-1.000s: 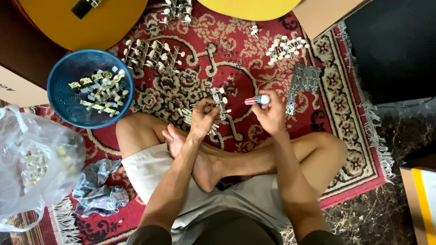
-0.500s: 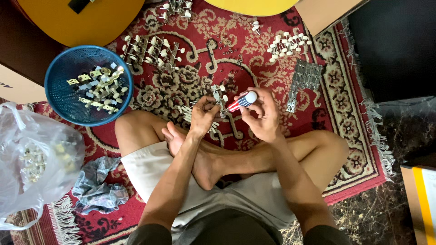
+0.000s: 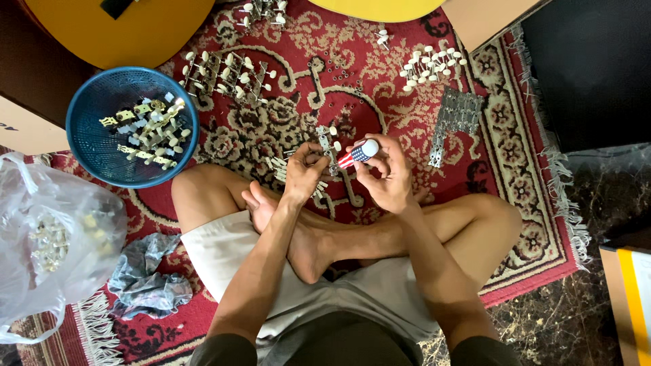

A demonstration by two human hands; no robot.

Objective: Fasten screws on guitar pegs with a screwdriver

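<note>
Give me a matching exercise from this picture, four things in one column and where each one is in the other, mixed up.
Things:
1. blue basket
2. clear plastic bag
3. small striped tube
4. grey cloth

Places:
A. in the right hand
B. on the rug beside the person's thigh
C. at the left edge, below the basket
D. upper left, holding tuning machines

Pairs: 1-D, 2-C, 3-A, 4-B

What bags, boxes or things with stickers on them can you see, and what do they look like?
Clear plastic bag: far left on the floor, crumpled, metal parts inside.
Cardboard box: top right, tan, flat-sided.
Small tool: in the right hand, round white end, red, white and blue striped label.
</note>
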